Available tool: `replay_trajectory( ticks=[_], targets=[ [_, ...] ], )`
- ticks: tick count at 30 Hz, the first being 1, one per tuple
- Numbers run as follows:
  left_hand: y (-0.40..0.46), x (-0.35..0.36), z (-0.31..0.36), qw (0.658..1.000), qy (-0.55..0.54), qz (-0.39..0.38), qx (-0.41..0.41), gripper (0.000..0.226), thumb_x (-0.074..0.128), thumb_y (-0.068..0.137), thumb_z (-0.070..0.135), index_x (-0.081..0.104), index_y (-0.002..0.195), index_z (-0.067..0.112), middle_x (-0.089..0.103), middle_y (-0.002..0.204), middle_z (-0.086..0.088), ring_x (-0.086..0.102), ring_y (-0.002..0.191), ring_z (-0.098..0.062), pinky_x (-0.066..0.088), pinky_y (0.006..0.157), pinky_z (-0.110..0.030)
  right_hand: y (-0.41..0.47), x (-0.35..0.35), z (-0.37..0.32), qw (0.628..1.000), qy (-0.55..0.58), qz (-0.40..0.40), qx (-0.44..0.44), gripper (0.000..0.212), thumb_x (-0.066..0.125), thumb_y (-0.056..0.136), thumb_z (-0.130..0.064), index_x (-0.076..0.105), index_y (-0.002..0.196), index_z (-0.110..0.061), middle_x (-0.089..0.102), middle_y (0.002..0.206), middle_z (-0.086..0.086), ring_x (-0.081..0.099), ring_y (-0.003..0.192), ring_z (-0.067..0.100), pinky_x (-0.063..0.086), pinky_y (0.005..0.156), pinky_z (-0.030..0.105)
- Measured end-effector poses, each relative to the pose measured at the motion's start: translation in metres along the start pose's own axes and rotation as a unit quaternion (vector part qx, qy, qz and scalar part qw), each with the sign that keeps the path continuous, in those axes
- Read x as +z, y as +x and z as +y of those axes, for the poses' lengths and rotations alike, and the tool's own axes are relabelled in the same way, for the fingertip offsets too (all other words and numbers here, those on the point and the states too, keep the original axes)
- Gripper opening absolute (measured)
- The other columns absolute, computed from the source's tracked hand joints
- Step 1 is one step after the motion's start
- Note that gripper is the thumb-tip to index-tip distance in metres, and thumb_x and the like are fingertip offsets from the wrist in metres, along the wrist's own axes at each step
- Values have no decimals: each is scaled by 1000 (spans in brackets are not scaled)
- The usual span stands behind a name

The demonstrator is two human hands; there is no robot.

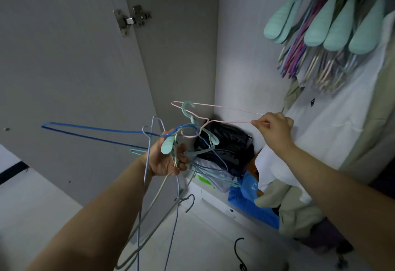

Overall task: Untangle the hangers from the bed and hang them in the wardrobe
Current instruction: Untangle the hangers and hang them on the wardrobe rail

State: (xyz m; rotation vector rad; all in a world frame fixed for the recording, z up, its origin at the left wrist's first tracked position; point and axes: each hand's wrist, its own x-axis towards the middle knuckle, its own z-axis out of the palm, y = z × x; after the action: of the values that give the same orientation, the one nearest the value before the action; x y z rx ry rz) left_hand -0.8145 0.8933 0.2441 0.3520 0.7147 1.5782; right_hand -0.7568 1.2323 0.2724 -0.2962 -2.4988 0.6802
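My left hand grips a tangled bunch of hangers in front of the open wardrobe: a dark blue wire one pointing left, teal plastic ones, and pale grey and light blue wire ones hanging down. My right hand pinches the end of a thin pink wire hanger, which stretches left; its hook is still caught in the bunch. At the upper right, many hangers, teal plastic and coloured wire, hang in the wardrobe.
The grey wardrobe door with its metal hinge stands open on the left. On the wardrobe floor lie a black bag, a blue bag and folded clothes. White and beige garments hang on the right. A black hook lies on the floor.
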Motion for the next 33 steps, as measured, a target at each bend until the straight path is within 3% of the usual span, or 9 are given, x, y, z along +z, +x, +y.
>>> replay_trajectory(
  ticks=[7,10,13,18,21,24,26,29,33],
  targets=[
    [-2,4,7,998,43,-2,-44,46,72,71,63,62,83,19,52,78,-3,52,73,-18,46,58,-23,7,-15,8,997,-7,73,4,42,62,87,-46,58,60,-13,56,62,-4,51,86,19,22,84,31],
    [-2,4,10,998,42,-13,-50,48,67,75,64,64,90,18,56,83,-5,55,76,-20,50,61,-25,11,-15,10,997,-18,75,11,41,65,84,-45,52,56,-17,53,60,-6,52,83,21,20,80,29],
    [-1,4,16,998,42,-18,-48,50,63,75,67,64,90,19,57,84,-3,55,77,-19,47,61,-24,7,-11,8,996,-40,81,-11,37,54,82,-43,50,55,-17,53,59,-5,53,82,23,16,76,26],
    [1,2,34,998,-19,-39,-43,65,36,78,75,61,83,15,51,82,-4,47,78,-21,43,59,-26,-19,5,6,993,-40,107,1,43,43,83,-48,51,56,-15,50,57,-7,52,81,23,17,74,27],
    [-9,-4,40,998,0,-51,-26,53,54,77,67,57,82,14,51,81,-4,48,77,-21,38,57,-25,-24,5,8,992,0,119,38,41,47,84,-44,49,56,-15,48,57,-6,51,83,25,16,74,26],
    [-18,-12,41,998,-1,-50,-24,51,57,78,62,54,89,11,49,84,-6,48,79,-22,41,60,-26,-21,-1,18,989,38,116,82,41,50,88,-38,49,58,-10,44,55,-3,50,87,31,20,78,28],
    [-19,-15,38,998,8,-50,-22,52,58,78,60,55,94,11,50,87,-6,49,82,-22,44,63,-26,-16,-4,26,992,-31,74,97,42,51,95,-39,57,65,-10,53,62,2,53,91,35,27,82,33],
    [-18,-13,33,998,26,-53,-35,51,60,78,60,55,92,11,50,85,-5,48,80,-22,46,62,-25,-8,-6,28,975,-135,-52,167,51,32,99,-51,64,92,-11,67,97,11,55,100,34,32,86,36],
    [-18,-9,32,997,44,-26,-53,48,69,73,57,57,86,12,50,79,-5,51,74,-21,49,59,-26,-2,-5,20,943,-54,-172,278,50,25,100,-50,55,111,-11,59,119,13,55,106,31,37,92,37]
  ],
)
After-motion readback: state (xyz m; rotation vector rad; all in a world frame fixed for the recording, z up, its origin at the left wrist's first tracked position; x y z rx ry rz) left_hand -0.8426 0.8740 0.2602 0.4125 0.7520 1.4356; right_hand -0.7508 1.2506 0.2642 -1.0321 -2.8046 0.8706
